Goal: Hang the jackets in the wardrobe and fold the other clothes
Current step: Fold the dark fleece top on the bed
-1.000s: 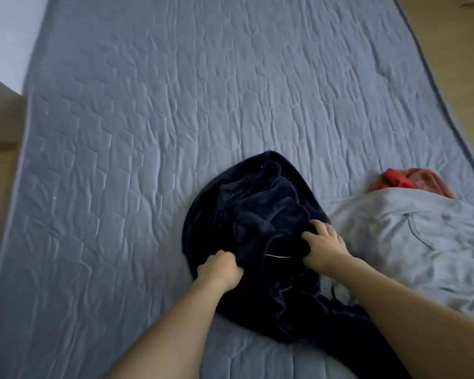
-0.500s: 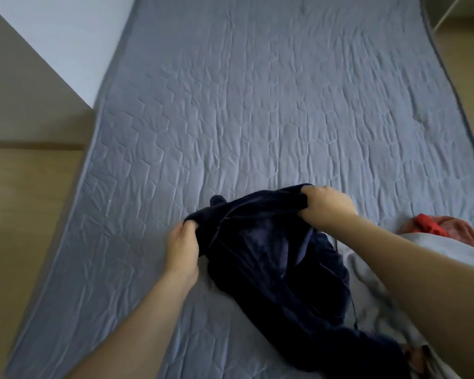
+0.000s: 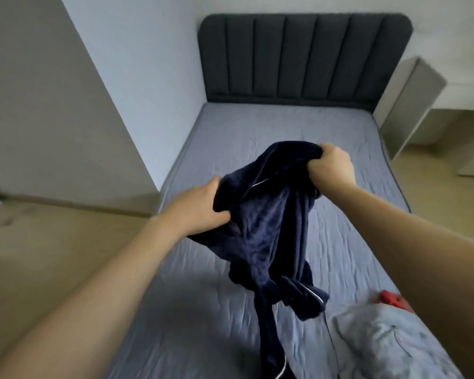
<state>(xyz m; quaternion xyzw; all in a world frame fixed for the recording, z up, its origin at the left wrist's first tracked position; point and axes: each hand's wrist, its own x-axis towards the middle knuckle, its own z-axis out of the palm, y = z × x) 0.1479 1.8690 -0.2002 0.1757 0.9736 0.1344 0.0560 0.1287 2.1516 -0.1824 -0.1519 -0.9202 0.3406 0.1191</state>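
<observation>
A dark navy fleece garment (image 3: pixel 271 231) with thin white piping hangs in the air above the bed, its lower part trailing down toward the bottom edge of the view. My left hand (image 3: pixel 200 207) grips its left upper edge. My right hand (image 3: pixel 331 166) grips its right upper edge, higher and farther from me. A light grey garment (image 3: pixel 386 343) lies crumpled on the bed at the lower right. Beside it a red piece of clothing (image 3: pixel 391 298) shows, partly hidden by my right forearm.
The bed carries a grey quilted cover (image 3: pixel 257 129) and has a dark padded headboard (image 3: pixel 301 56) at the far end. A pale wall corner (image 3: pixel 137 86) stands left of the bed over wooden floor (image 3: pixel 44 242). A white desk unit (image 3: pixel 433 105) stands at the right.
Both hands have lifted the navy garment off the bed and spread its top edge. My view has tilted up, bringing the headboard and walls into sight.
</observation>
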